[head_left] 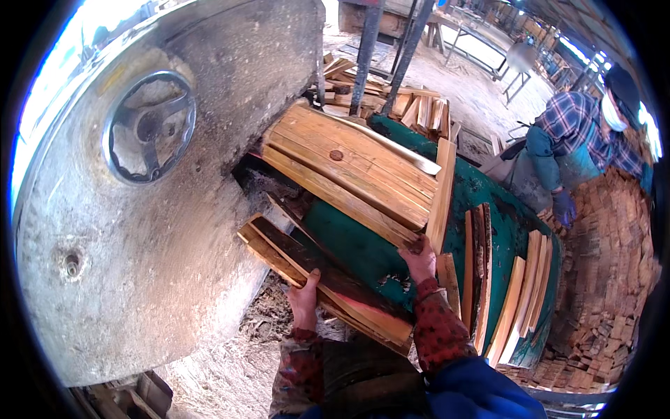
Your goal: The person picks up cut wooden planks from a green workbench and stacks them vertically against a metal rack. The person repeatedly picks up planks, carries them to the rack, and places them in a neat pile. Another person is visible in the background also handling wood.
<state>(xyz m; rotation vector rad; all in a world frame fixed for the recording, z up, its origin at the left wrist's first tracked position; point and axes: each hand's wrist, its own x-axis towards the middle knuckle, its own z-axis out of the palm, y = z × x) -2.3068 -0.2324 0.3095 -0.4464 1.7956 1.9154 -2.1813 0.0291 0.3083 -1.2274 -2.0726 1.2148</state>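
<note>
Low in front of me, my left hand [304,304] is closed round the edge of a stack of wooden slats [356,311] with dark, bark-like faces. Farther up, my right hand [421,261] grips the right end of a long narrow board [335,188], its fingertips partly hidden. That board lies along the near side of a wide row of planks [349,153], one of them with a dark knot. A crosswise board [441,195] stands against the row's right end. Everything rests on a green, worn metal table [349,234].
Left of the table rises a big pale machine housing [230,77] with a handwheel [149,127]. More slats [520,300] lie on the table's right side. A co-worker [572,140] in a plaid shirt bends beside stacked wood [607,279]. Metal posts [368,56] stand behind, near loose offcuts [419,108].
</note>
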